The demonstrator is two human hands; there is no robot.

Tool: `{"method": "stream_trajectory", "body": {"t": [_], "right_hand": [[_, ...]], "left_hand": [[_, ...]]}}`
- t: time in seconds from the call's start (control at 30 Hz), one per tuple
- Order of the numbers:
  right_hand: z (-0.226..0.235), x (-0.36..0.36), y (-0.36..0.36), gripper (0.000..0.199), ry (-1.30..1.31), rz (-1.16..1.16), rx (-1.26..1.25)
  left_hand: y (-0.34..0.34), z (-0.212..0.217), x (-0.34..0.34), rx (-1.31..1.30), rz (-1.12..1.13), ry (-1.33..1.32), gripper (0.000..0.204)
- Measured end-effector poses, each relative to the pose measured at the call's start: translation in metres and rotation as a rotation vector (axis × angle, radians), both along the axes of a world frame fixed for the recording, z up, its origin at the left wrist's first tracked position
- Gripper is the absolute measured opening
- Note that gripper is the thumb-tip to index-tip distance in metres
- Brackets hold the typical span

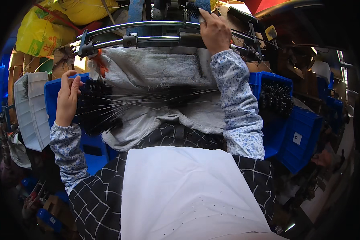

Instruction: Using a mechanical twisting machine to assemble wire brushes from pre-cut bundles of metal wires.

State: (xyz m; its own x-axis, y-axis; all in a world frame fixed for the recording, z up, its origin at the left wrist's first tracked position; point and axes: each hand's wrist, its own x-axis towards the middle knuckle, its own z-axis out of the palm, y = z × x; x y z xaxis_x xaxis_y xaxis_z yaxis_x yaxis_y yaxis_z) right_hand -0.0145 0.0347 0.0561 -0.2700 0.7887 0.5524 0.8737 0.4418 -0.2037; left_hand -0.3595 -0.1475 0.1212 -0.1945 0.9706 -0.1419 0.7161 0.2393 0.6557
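My right hand is raised at the far side of the machine's metal rods, fingers closed round a dark bristle brush. A ring shows on one finger. On the left, my left hand is held upright beside a bundle of black twisted-wire brushes. Its fingers are bent and apart, and nothing shows between them. From that bundle, thin wire stems run rightward over a grey cloth across my lap, toward more dark bristles.
Two chrome rods cross in front of me on the machine. Blue bins stand on both sides, the right bin holding black brushes. A white crate leans at left, below yellow sacks. Another blue crate stands at right.
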Motion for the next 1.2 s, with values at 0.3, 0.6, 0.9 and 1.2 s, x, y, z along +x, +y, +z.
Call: {"method": "stream_trajectory", "body": {"t": [0.3,0.6,0.9,1.2], "right_hand": [[-0.015,0.005,0.034,0.025,-0.135,-0.140,-0.102],[-0.023,0.009,0.038,0.027,-0.105,-0.103,-0.139],[-0.025,0.009,0.048,0.030,-0.168,-0.060,-0.121],[-0.024,0.024,0.048,0.040,-0.217,-0.084,0.082]], "left_hand": [[-0.027,-0.036,-0.044,-0.029,0.063,0.042,0.026],[-0.023,-0.008,-0.037,0.277,0.191,0.152,0.025],[-0.031,0.062,-0.046,0.677,0.244,0.104,0.023],[-0.038,0.075,-0.045,0.848,0.307,-0.061,0.021]]}}
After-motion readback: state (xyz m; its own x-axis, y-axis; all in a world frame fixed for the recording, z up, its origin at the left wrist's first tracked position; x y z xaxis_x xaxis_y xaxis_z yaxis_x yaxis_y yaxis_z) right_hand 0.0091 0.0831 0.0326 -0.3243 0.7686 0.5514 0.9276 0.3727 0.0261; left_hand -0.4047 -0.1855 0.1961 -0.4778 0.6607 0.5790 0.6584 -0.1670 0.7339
